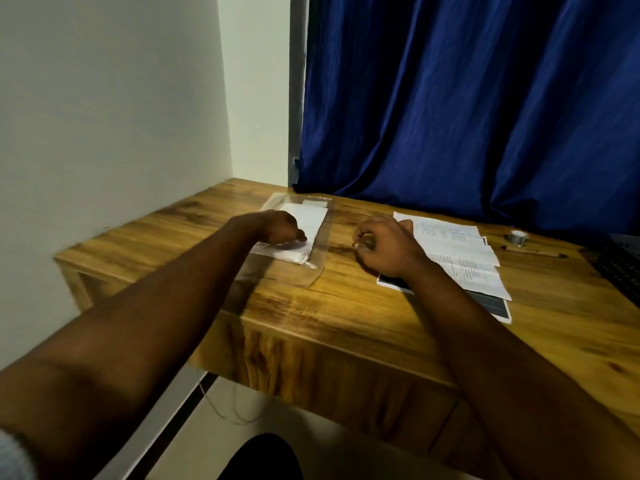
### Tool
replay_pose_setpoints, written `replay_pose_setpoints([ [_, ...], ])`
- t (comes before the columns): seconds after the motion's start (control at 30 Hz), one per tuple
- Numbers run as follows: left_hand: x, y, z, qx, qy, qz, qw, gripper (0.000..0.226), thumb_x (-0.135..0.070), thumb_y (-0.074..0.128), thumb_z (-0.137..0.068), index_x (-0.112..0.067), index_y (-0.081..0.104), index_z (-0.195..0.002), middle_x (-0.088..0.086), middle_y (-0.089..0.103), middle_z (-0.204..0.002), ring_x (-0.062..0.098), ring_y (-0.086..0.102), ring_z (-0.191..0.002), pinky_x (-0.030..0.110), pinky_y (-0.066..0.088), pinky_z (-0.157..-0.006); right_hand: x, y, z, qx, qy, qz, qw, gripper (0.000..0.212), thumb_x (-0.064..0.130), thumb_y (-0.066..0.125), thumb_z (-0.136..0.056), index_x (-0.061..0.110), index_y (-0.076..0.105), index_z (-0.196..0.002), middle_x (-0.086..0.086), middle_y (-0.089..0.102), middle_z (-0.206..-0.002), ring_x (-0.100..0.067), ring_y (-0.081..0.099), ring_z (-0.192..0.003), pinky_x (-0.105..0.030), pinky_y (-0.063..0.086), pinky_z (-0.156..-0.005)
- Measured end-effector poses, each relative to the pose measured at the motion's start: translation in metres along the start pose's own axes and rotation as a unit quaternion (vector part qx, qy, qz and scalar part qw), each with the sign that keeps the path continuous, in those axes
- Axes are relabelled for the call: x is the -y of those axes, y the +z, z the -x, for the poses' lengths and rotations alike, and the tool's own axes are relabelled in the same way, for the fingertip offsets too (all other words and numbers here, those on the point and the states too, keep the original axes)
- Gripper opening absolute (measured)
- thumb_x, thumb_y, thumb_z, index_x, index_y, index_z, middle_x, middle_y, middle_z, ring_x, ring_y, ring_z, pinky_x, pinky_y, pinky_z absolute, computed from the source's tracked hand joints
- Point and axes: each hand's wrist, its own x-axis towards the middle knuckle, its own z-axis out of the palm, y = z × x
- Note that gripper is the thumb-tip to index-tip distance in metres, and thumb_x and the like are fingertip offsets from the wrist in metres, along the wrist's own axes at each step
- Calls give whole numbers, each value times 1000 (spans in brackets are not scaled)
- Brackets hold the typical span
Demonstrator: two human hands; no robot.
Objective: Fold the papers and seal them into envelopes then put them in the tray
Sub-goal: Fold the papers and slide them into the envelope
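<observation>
A clear plastic tray (320,252) sits on the wooden desk at the back left, with white envelopes (308,216) stacked in it. My left hand (278,228) is over the tray, its fingers curled down on the top envelope and its thumb lying along the envelope's near edge. My right hand (382,245) hovers just right of the tray with loosely curled fingers and nothing visible in it. Printed papers (460,252), creased from folding, lie to the right of that hand. They partly cover a dark-printed sheet (493,304).
A roll of tape (516,236) and a pen (538,252) lie at the far right of the desk (346,327). A black perforated object (623,268) sits at the right edge. A blue curtain (467,98) hangs behind and a white wall stands at the left.
</observation>
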Motion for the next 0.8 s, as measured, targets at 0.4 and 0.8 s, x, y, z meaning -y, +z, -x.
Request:
replay_pose_setpoints([
  [0.4,-6,-2,-9,101,78,170,977,60,-30,85,-83,-19,64,-138,0,60,-136,20,50,-128,38,43,-108,16,-2,11,-29,-69,-63,995,37,38,70,-94,32,66,-129,6,63,-143,-19,51,-135,-46,38,-113],
  [0.8,-17,-18,-16,32,82,178,980,15,-17,66,-101,-17,69,-86,2,67,-86,19,62,-85,36,52,-76,56,11,1,-21,-116,74,990,32,52,73,-91,37,80,-118,4,49,-154,-18,32,-146,-48,24,-111],
])
